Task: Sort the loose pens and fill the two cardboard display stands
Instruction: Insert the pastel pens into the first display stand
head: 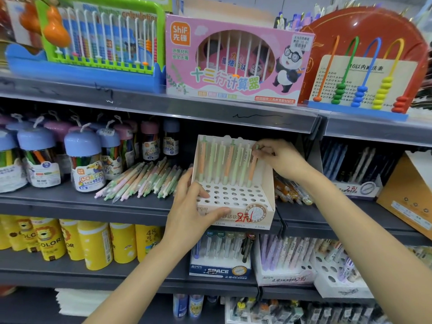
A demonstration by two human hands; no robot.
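A white cardboard display stand (265, 181) with rows of round holes sits on the middle shelf. Its back row holds several green and orange pens (217, 160). My left hand (191, 211) grips the stand's front left corner, thumb on the front panel. My right hand (280, 157) pinches the top of an orange pen (253, 167) standing at the right end of the back row. A heap of loose pastel pens (145, 178) lies on the shelf to the left of the stand.
Blue-capped jars of colour pens (84, 160) stand left of the heap. Orange pens (292, 190) lie right of the stand. More pen stands (219, 256) sit on the shelf below, yellow tubs (93, 244) to their left. Abacus toys (236, 59) fill the top shelf.
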